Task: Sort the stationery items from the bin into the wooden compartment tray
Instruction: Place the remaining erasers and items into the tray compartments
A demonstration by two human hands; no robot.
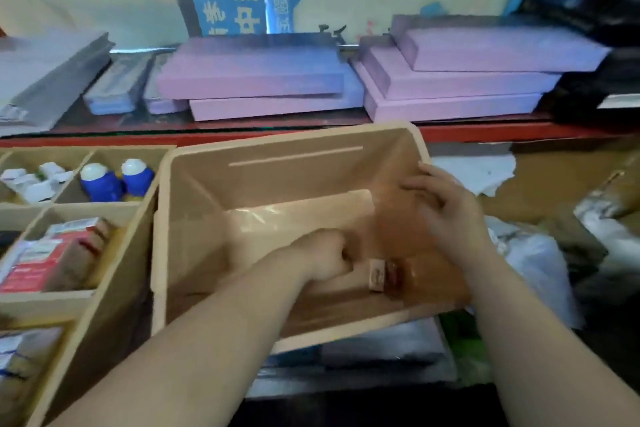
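Forearms are hanging over the bin (277, 177): left hand (325, 258) grip curled, contents unclear; right hand (446, 208) is resting loose on its wall. Small box (378, 274) is lying on the bin floor by my left knuckles; I'm guessing light, rigid, pinch its sides.

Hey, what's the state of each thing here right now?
bin, open-topped, nearly empty
small box, lying on the bin floor
left hand, inside the bin, fingers curled
right hand, at the bin's right wall, blurred
wooden tray, several compartments filled
blue bottles, capped, in a tray compartment
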